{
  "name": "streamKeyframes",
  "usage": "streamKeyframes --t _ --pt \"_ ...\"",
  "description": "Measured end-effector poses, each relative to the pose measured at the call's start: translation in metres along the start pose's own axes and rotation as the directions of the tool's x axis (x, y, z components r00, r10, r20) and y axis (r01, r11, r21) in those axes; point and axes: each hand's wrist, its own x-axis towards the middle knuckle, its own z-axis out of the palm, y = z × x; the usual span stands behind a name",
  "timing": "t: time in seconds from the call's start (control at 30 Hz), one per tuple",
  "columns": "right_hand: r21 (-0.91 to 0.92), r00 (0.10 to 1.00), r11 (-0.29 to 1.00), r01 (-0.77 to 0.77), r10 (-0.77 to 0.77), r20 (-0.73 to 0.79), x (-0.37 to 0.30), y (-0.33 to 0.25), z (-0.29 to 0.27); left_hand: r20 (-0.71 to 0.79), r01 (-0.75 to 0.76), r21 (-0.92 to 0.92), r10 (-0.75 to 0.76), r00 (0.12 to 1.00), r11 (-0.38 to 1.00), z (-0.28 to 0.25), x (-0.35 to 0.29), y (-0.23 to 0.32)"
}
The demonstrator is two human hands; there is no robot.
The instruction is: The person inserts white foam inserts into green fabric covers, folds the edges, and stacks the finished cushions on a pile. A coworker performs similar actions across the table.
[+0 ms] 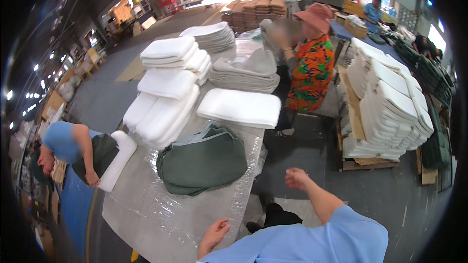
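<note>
My left hand [214, 233] is by the near right edge of the plastic-covered table [141, 219], fingers loosely bent and slightly apart, with nothing in it. Off to the right of the table, my right hand [296, 178] hangs over the floor, its fingers curled in and nothing visible in them. Nearest ahead on the table lies a heap of dark green fabric covers [202, 160] with a grey edge. Beyond it sits a white folded pad [240, 107], next to a tall stack of white pads [168, 87]. Neither hand touches these.
Grey pads [246, 73] are stacked at the table's far end. A person in a floral top [312, 73] sits beside them. At left, another person [63, 141] handles a white pad [119, 158] with green fabric. A pallet [370, 164] of white pads stands at right.
</note>
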Motion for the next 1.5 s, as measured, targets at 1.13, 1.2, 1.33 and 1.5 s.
streamKeyframes --t 1.13,1.2,1.33,1.5 --pt "0.360 0.914 0.842 0.403 -0.393 -0.103 0.059 -0.268 0.029 -0.445 -0.313 -0.246 0.180 0.878 0.917 -0.055 0.079 0.205" --pt "0.388 0.909 0.849 0.359 -0.412 0.060 0.020 -0.264 0.036 -0.555 -0.391 -0.175 0.238 0.797 0.904 -0.079 0.081 0.233" --pt "0.341 0.916 0.917 0.206 -0.303 0.262 -0.020 -0.224 0.036 -0.680 -0.364 -0.106 0.199 0.705 0.925 -0.127 0.090 0.231" --pt "0.169 0.884 0.984 -0.052 -0.034 0.467 -0.031 -0.143 0.084 -0.520 -0.197 -0.592 -0.183 0.834 0.782 -0.149 0.044 0.148"
